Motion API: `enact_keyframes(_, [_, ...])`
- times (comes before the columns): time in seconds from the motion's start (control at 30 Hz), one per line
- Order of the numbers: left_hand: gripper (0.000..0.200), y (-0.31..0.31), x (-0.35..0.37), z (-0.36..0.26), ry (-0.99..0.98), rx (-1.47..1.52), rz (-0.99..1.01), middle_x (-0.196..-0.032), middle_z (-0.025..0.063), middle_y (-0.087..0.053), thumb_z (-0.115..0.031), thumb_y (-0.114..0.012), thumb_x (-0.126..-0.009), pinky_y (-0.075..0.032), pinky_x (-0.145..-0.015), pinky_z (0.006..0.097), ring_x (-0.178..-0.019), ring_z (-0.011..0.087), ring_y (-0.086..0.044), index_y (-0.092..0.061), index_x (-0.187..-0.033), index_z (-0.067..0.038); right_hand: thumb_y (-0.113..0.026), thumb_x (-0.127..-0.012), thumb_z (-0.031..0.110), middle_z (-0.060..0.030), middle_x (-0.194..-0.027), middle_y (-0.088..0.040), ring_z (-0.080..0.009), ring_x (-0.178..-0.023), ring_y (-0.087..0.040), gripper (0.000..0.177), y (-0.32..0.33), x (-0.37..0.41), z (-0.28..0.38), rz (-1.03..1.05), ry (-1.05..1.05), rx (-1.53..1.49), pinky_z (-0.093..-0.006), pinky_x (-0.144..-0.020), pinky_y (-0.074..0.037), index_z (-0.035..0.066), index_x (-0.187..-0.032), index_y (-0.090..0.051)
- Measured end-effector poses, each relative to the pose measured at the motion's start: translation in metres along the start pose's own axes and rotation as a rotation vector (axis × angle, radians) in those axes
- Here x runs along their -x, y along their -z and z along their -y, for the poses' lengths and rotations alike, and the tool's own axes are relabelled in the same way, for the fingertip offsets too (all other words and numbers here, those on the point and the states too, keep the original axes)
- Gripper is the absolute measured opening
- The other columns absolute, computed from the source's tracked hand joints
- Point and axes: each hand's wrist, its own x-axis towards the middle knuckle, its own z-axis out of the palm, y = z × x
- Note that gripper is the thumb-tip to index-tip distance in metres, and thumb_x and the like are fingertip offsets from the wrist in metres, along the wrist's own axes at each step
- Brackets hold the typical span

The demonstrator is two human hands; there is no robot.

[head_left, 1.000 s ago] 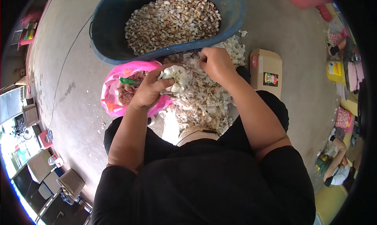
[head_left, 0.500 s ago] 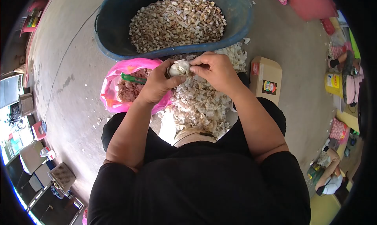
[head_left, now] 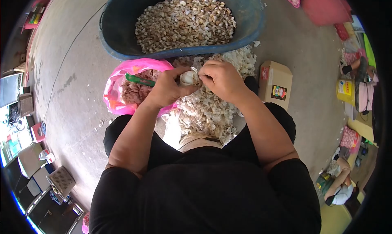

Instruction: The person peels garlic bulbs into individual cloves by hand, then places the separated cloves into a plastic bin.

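Observation:
A whitish garlic bulb (head_left: 188,78) is gripped in my left hand (head_left: 166,87), between thumb and fingers. My right hand (head_left: 222,79) has its fingers pinched on the papery skin at the bulb's right side. Just left of my left hand is a green handle-like object (head_left: 139,80); whether it lies in the bag or is held cannot be made out. Under it, a pink plastic bag (head_left: 112,80) contains pinkish-brown skins. Loose garlic skins (head_left: 208,111) are heaped below my hands, between my legs.
A big blue tub (head_left: 118,38) of separated garlic cloves (head_left: 185,23) stands beyond my hands. To the right lies a cardboard box (head_left: 279,80). Another person (head_left: 341,187) sits at the far right, near a yellow container (head_left: 345,91). A perforated basket (head_left: 61,181) is at lower left.
Both hands have shifted slightly downward with the bulb. My right fingers have curled in tighter against its side, and the bulb has turned a little.

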Motion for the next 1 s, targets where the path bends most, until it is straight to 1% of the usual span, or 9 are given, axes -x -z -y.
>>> enact_keyframes(0.13, [0.056, 0.004, 0.002, -0.008, 0.025, -0.031, 0.081, -0.097, 0.0082, -0.056, -0.007, -0.072, -0.063, -0.044, -0.078, 0.0266, -0.087, 0.0132, -0.053, -0.047, -0.112, 0.007, -0.06, -0.072, 0.008, -0.0113, -0.075, -0.06, -0.0226, -0.065, -0.059, 0.007, 0.003, -0.002, 0.005, -0.008, -0.369, -0.186, -0.0313, -0.058, -0.045, 0.002, -0.077, -0.059])
enact_keyframes(0.23, [0.055, 0.004, 0.001, -0.007, 0.002, -0.031, 0.097, -0.098, 0.0086, -0.055, -0.006, -0.071, -0.064, -0.043, -0.081, 0.0272, -0.089, 0.0139, -0.052, -0.046, -0.111, 0.006, -0.061, -0.075, 0.011, -0.0116, -0.076, -0.06, -0.0197, -0.063, -0.059, 0.011, 0.002, -0.003, -0.001, -0.026, -0.36, -0.508, -0.0296, -0.058, -0.045, 0.002, -0.08, -0.059])
enact_keyframes(0.33, [0.051, 0.004, -0.001, -0.005, -0.076, -0.063, -0.028, -0.093, 0.0082, -0.057, -0.011, -0.071, -0.064, -0.043, -0.078, 0.0264, -0.086, 0.0138, -0.053, -0.049, -0.108, 0.004, -0.06, -0.078, 0.013, -0.0104, -0.074, -0.06, -0.0174, -0.058, -0.058, 0.016, -0.01, -0.001, -0.01, -0.054, -0.123, -0.357, -0.0284, -0.056, -0.045, 0.001, -0.086, -0.058])
enact_keyframes(0.47, [0.045, 0.006, -0.004, -0.007, 0.001, 0.203, -0.141, -0.091, 0.0077, -0.057, -0.014, -0.069, -0.069, -0.044, -0.074, 0.0261, -0.081, 0.0128, -0.053, -0.05, -0.105, 0.004, -0.052, -0.084, 0.01, -0.006, -0.076, -0.058, -0.0101, -0.061, -0.056, 0.013, -0.005, -0.004, -0.014, 0.006, -0.629, -0.804, -0.022, -0.053, -0.046, -0.002, -0.09, -0.054])
enact_keyframes(0.6, [0.039, -0.001, -0.004, -0.002, 0.033, 0.588, -0.119, -0.091, 0.0075, -0.056, -0.015, -0.066, -0.074, -0.043, -0.072, 0.0256, -0.079, 0.0121, -0.052, -0.051, -0.105, 0.003, -0.05, -0.086, 0.013, -0.005, -0.072, -0.056, -0.0117, -0.061, -0.058, 0.015, -0.005, -0.003, -0.007, 0.072, -0.687, -0.747, -0.0227, -0.051, -0.047, -0.002, -0.087, -0.053])
enact_keyframes(0.63, [0.036, -0.001, -0.003, -0.002, 0.055, 0.574, -0.098, -0.092, 0.0073, -0.056, -0.016, -0.066, -0.075, -0.042, -0.073, 0.0245, -0.079, 0.012, -0.052, -0.052, -0.103, 0.002, -0.051, -0.086, 0.016, -0.005, -0.075, -0.056, -0.0104, -0.061, -0.056, 0.018, -0.002, -0.003, -0.003, 0.062, -0.717, -0.703, -0.0221, -0.051, -0.046, -0.001, -0.09, -0.053])
enact_keyframes(0.77, [0.039, 0.0, -0.005, 0.001, -0.038, 0.25, -0.039, -0.096, 0.0055, -0.056, -0.016, -0.065, -0.075, -0.045, -0.069, 0.0261, -0.083, 0.0123, -0.053, -0.051, -0.107, 0.001, -0.055, -0.083, 0.024, -0.0088, -0.065, -0.058, -0.0146, -0.057, -0.057, 0.022, -0.018, 0.001, -0.006, -0.182, -0.343, -0.394, -0.0274, -0.051, -0.045, 0.002, -0.085, -0.056])
enact_keyframes(0.87, [0.043, 0.002, -0.005, 0.0, -0.069, 0.117, -0.015, -0.096, 0.0062, -0.056, -0.014, -0.069, -0.071, -0.044, -0.072, 0.0261, -0.082, 0.0136, -0.053, -0.051, -0.107, 0.002, -0.054, -0.084, 0.027, -0.0071, -0.06, -0.057, -0.0149, -0.055, -0.056, 0.025, -0.012, -0.001, 0.004, -0.033, -0.414, -0.467, -0.0286, -0.05, -0.044, 0.002, -0.082, -0.056])
enact_keyframes(1.0, [0.046, 0.007, -0.005, -0.002, -0.009, 0.243, 0.034, -0.099, 0.0085, -0.056, -0.013, -0.07, -0.069, -0.044, -0.078, 0.0273, -0.086, 0.0156, -0.054, -0.05, -0.107, 0.003, -0.049, -0.087, 0.025, -0.0062, -0.055, -0.054, -0.0127, -0.045, -0.05, 0.027, -0.013, -0.005, -0.005, -0.115, -0.614, -0.509, -0.0279, -0.046, -0.041, 0.0, -0.081, -0.056])
